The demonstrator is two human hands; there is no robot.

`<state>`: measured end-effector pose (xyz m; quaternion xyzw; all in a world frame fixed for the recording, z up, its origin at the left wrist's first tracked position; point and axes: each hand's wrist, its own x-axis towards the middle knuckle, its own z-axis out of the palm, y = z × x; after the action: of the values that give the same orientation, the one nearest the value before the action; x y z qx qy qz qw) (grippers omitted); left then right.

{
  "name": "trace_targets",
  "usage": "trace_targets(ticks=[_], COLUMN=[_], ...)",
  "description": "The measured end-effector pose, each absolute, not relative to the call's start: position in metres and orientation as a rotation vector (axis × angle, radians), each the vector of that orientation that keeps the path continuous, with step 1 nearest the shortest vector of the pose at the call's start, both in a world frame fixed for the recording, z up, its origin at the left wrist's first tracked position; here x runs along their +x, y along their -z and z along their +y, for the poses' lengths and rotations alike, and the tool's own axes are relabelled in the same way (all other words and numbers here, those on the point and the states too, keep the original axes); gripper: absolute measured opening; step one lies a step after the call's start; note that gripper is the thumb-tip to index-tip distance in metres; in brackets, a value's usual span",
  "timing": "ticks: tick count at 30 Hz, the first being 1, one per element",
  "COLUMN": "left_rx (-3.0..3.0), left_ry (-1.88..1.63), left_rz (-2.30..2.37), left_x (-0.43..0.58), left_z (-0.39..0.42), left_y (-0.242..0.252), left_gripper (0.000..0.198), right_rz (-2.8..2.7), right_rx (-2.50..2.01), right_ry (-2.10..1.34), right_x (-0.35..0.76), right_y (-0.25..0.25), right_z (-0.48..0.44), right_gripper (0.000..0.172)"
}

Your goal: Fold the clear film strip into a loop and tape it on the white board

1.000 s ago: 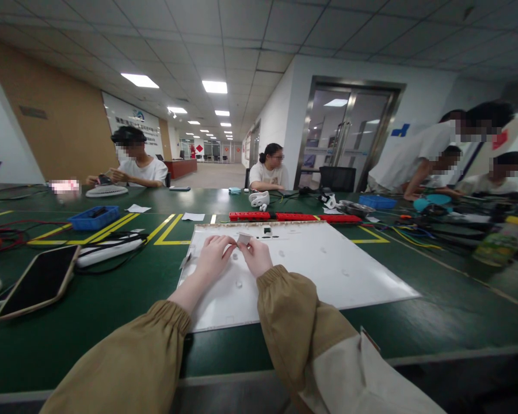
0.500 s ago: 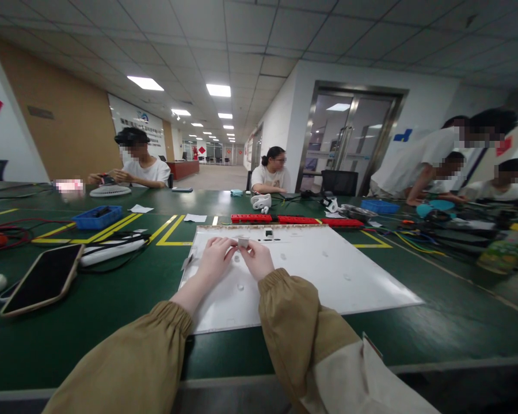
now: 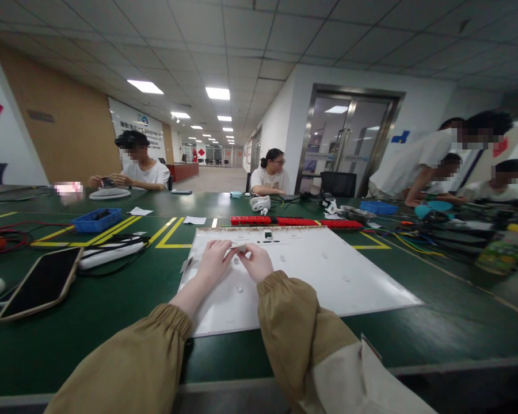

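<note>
A small, pale grey flat piece (image 3: pixel 240 248) is pinched between the fingertips of both hands; its exact kind cannot be made out. My left hand (image 3: pixel 216 260) is closed on its left side, and my right hand (image 3: pixel 257 262) is closed on its right side. Both hands are above the left part of a large white panel (image 3: pixel 311 287) that lies flat on the green table. The panel has several small round spots, and near its far edge is a small dark square opening (image 3: pixel 268 234). A small grey tab (image 3: pixel 186 264) sticks out at its left edge.
Red strips (image 3: pixel 296 221) lie beyond the panel. To the left are a phone (image 3: pixel 43 282), a white device with black cable (image 3: pixel 112 253) and a blue tray (image 3: pixel 97 221). Cables (image 3: pixel 418 244) spread at right. Several people sit or stand around the table.
The small piece has tipped from nearly upright to a flatter angle between my fingertips. Both hands stay in almost the same place over the panel.
</note>
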<state>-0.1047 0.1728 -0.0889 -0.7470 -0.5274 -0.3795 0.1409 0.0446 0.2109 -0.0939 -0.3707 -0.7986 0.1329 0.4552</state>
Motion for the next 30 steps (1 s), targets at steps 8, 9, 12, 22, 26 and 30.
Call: trace_targets(ticks=[8, 9, 12, 22, 26, 30], left_rx=[-2.146, -2.131, -2.106, -2.189, -2.195, -2.195], left_ry=[1.2, 1.217, 1.218, 1.233, 1.263, 1.312], left_rz=[-1.525, -1.527, -1.529, -1.511, -1.52, -1.561], left_x=[-0.106, -0.107, -0.107, -0.105, -0.104, -0.103], left_z=[0.177, 0.177, 0.175, 0.173, 0.171, 0.168], left_y=[0.092, 0.092, 0.089, 0.087, 0.084, 0.082], left_gripper=[0.016, 0.016, 0.015, 0.011, 0.01, 0.01], right_rz=[-1.926, -1.91, -1.858, -1.795, -1.813, -1.827], right_rx=[-0.954, -0.956, -0.933, -1.018, -0.995, -0.959], right_ry=[-0.318, -0.314, -0.297, -0.42, -0.432, -0.438], right_x=[0.047, 0.048, 0.049, 0.048, 0.048, 0.048], right_y=[0.09, 0.089, 0.088, 0.09, 0.089, 0.089], right_z=[0.208, 0.208, 0.208, 0.21, 0.209, 0.209], right_gripper=[0.011, 0.011, 0.014, 0.016, 0.016, 0.016])
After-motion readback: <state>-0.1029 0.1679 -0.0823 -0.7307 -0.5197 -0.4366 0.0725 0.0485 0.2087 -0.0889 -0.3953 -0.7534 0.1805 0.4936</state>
